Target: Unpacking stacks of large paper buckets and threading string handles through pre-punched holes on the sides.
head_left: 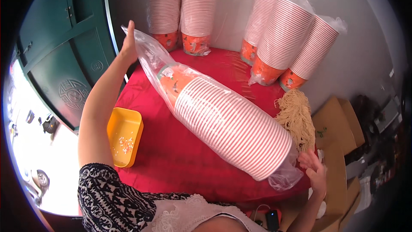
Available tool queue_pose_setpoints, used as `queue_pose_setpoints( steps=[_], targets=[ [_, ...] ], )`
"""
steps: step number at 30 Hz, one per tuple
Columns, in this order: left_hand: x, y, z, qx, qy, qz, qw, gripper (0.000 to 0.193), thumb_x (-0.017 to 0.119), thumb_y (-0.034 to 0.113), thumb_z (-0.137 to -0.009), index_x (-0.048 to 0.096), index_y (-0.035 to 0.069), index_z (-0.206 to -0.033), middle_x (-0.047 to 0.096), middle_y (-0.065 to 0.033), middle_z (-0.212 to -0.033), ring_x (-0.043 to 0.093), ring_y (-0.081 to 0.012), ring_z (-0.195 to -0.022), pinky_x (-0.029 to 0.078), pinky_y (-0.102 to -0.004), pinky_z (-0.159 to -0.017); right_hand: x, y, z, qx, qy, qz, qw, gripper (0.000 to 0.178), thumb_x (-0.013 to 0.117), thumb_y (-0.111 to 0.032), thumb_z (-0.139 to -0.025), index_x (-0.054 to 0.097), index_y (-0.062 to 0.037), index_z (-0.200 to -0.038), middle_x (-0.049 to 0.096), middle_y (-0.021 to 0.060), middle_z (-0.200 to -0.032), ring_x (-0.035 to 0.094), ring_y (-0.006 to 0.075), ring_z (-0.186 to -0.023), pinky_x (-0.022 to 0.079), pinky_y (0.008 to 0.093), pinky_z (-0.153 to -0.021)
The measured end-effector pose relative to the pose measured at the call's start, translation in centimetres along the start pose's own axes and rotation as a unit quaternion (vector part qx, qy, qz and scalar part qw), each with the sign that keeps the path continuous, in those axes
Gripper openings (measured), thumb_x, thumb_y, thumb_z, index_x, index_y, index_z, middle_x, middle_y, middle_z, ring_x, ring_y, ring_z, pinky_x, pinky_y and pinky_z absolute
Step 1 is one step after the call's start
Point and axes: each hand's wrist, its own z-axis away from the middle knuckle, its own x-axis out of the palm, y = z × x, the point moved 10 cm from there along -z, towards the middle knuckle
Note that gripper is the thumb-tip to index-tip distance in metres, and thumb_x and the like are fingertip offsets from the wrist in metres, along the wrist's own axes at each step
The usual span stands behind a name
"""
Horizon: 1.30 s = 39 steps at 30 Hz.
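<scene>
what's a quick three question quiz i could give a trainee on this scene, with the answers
1. Count: how many wrapped cup stacks stand at the back of the red cloth?
2. Fill in: the yellow tray is to the person's ____ of the wrapped stack in front.
3. Choose: which of these is closest to the right hand?
a) the green door
b) the bundle of pale strands
c) the wall socket

Key: 1. five; 2. left; 3. b
</scene>
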Motion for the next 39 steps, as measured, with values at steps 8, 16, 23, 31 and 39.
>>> queue_pose_setpoints(
  steps=[8,16,23,31,39],
  targets=[
    [-1.3,-10.2,11.2,-0.277,0.041,-0.158,0.947,0.089,0.035,0.072,-0.090,0.041,0.001,-0.143,0.049,-0.0211,-0.142,0.047,-0.0356,-0.131,0.031,-0.0558,-0.111,1.9,0.4,-1.3,-0.034,-0.034,-0.013,0.999,0.073,0.069,-0.031,-0.088,0.040,0.0070,-0.144,0.057,0.0221,-0.133,0.060,0.0280,-0.116,0.047,0.0376,-0.098],
    [9.1,-9.7,14.9,-0.151,-0.157,-0.183,0.959,0.037,0.051,0.014,-0.093,0.055,-0.005,-0.125,0.066,-0.0153,-0.112,0.067,-0.0274,-0.098,0.056,-0.0415,-0.086,0.5,0.8,-1.2,-0.008,0.079,0.013,0.997,0.045,0.058,-0.010,-0.091,0.053,0.0089,-0.132,0.066,0.0201,-0.118,0.063,0.0248,-0.109,0.049,0.0372,-0.095],
    [-7.9,5.7,-2.1,0.146,0.177,-0.064,0.971,0.051,0.054,0.040,-0.097,0.057,-0.008,-0.115,0.066,-0.0211,-0.097,0.068,-0.0344,-0.082,0.057,-0.0491,-0.068,-1.4,1.6,-3.4,-0.032,0.139,-0.118,0.983,0.036,0.054,-0.019,-0.100,0.056,0.0078,-0.123,0.070,0.0176,-0.103,0.068,0.0210,-0.085,0.055,0.0330,-0.077],
    [4.8,-5.1,9.0,-0.097,-0.057,-0.087,0.990,0.096,0.046,0.076,-0.086,0.032,0.005,-0.150,0.047,-0.0163,-0.145,0.044,-0.0342,-0.134,0.031,-0.0533,-0.112,-1.3,3.6,-2.0,-0.019,0.145,-0.121,0.982,0.038,0.054,-0.020,-0.099,0.056,0.0079,-0.124,0.070,0.0186,-0.101,0.068,0.0239,-0.084,0.056,0.0363,-0.078],
    [4.4,-15.9,15.0,-0.218,-0.083,-0.285,0.930,0.035,0.063,0.030,-0.091,0.068,-0.003,-0.101,0.069,-0.0106,-0.087,0.065,-0.0243,-0.075,0.050,-0.0378,-0.060,2.1,1.5,1.0,0.015,0.157,-0.187,0.970,0.033,0.054,-0.007,-0.091,0.061,0.0070,-0.120,0.070,0.0186,-0.105,0.068,0.0246,-0.091,0.054,0.0365,-0.086]
  ],
)
